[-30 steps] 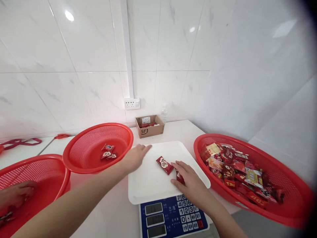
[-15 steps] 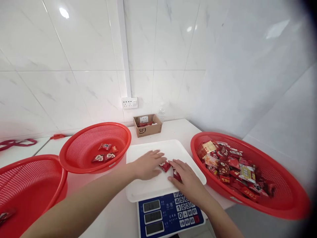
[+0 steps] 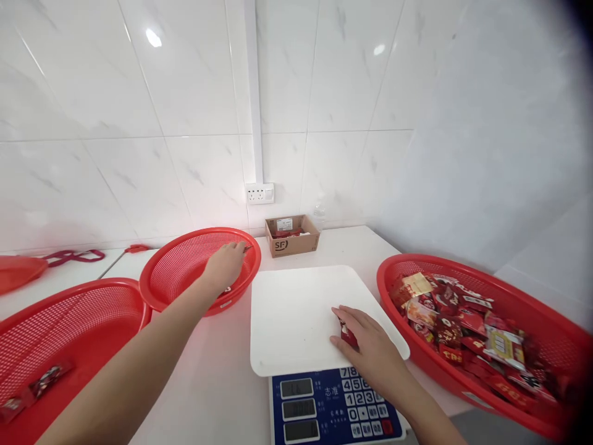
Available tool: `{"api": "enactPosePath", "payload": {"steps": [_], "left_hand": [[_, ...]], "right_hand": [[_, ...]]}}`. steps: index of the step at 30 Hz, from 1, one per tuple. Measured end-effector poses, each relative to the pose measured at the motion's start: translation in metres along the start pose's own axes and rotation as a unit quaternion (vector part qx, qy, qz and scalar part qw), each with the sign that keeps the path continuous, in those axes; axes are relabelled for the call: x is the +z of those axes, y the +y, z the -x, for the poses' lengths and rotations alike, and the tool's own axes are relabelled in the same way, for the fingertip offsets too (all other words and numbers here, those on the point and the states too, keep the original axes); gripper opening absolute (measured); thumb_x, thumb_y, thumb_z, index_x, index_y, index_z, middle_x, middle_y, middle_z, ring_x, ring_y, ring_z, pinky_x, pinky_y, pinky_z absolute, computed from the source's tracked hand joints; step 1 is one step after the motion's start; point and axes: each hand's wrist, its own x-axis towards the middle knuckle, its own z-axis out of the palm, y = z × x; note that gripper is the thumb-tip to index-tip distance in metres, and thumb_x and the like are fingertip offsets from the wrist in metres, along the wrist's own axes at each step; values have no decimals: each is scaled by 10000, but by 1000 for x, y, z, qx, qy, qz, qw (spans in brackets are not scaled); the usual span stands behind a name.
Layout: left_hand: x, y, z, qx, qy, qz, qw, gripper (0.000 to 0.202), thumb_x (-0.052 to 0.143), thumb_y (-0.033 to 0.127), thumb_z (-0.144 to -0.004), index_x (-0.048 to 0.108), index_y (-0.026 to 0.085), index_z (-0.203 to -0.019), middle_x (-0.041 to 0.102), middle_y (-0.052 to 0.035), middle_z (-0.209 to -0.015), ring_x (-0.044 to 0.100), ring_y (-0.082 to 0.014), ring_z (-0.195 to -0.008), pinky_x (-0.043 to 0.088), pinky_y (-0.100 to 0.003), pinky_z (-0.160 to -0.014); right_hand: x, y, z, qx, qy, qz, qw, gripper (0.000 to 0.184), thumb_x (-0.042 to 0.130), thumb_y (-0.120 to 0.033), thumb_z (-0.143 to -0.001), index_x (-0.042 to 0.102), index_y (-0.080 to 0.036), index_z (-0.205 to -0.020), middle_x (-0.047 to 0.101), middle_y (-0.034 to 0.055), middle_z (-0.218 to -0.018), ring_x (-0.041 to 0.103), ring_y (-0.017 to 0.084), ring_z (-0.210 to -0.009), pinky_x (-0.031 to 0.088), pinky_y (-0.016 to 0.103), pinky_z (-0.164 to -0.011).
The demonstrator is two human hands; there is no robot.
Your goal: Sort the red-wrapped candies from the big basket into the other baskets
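My left hand (image 3: 227, 266) reaches over the red mesh basket (image 3: 155, 262) at the back left. Its fingers are closed, and the end of a small red snack packet (image 3: 248, 248) pokes out past the fingertips. Below that hand, part of another packet (image 3: 225, 290) shows in the basket; my hand and forearm cover the rest. On the white tray (image 3: 291, 321) of the scale, my right hand (image 3: 368, 343) curls its thumb and fingers around a dark red snack packet (image 3: 348, 335). The scale's blue panel (image 3: 331, 405) lies in front, partly under my right wrist.
A big red basket (image 3: 445, 262) heaped with mixed snack packets (image 3: 467, 321) stands at the right. Another red basket (image 3: 104, 290) with a few packets sits at the left front. A small cardboard box (image 3: 296, 246) stands near the tiled wall.
My left hand has gone from the tray to the back left basket with a red packet. My right hand stays on the tray around its packet. The view has swung slightly left.
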Motion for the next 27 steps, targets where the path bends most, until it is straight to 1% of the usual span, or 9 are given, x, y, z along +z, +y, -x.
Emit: {"api": "enactPosePath", "payload": {"steps": [2,5,10,13,15,18,21,23,27], "left_hand": [[-5,-11,7,-27,24,12,999,371,341,259,-919,468,141,-1247,586,-171,-1176,545,-320,-1092,479,-412,-778],[4,-7,30,-24,63,49,997,401,354,341,-924,459,178,-1275,555,-133,-1264,520,-302,-1147,491,-400,-808],[47,7,87,24,128,108,986,297,377,280,-922,533,228,-1169,577,-74,-1242,489,-237,-1198,445,-385,-953],[70,2,113,60,257,161,951,257,418,216,-912,515,245,-1148,556,-76,-1235,429,-238,-1250,397,-432,-1016],[81,-3,123,60,332,174,925,291,466,186,-893,485,258,-1174,523,-88,-1244,416,-254,-1254,393,-466,-1014],[95,-8,130,55,385,162,907,362,494,150,-873,441,266,-1211,501,-105,-1227,441,-269,-1222,412,-489,-987],[108,-10,134,78,398,137,904,397,508,126,-855,422,266,-1217,512,-114,-1192,462,-278,-1196,440,-484,-952],[116,-10,137,101,384,128,909,415,516,115,-844,417,257,-1222,520,-123,-1184,464,-283,-1191,453,-474,-936],[125,-10,143,124,352,139,917,420,522,113,-834,421,236,-1222,526,-141,-1187,464,-294,-1181,452,-477,-929]], "right_hand": [[1,0,0,4,4,-6,1000,483,479,-381,-811,556,-188,-1246,545,92,-1295,458,270,-1214,359,463,-1040],[1,-1,1,4,15,-19,1000,431,457,-389,-818,605,-194,-1174,580,90,-1245,482,268,-1186,391,450,-1014],[-6,0,-2,18,30,-60,998,401,369,-429,-857,634,-213,-1065,625,93,-1182,553,269,-1115,435,462,-965],[-14,-9,-13,50,19,-114,992,378,377,-441,-861,614,-225,-1062,676,81,-1051,630,254,-959,497,437,-869],[-17,-27,-26,57,-12,-181,982,357,385,-428,-867,586,-231,-1087,686,50,-911,656,216,-801,547,384,-730],[-14,-69,-55,23,-56,-270,961,333,415,-366,-866,554,-218,-1130,660,41,-885,647,185,-784,558,323,-632],[-8,-117,-88,-45,-55,-331,941,421,448,-297,-865,443,-218,-1278,636,61,-1009,626,173,-923,546,339,-769],[-6,-143,-106,-104,-33,-353,929,557,513,-276,-844,332,-209,-1367,556,103,-1207,567,174,-1081,466,367,-939],[-4,-166,-124,-154,-27,-386,909,648,528,-238,-831,243,-226,-1413,383,118,-1405,380,183,-1297,381,377,-1032]]}}
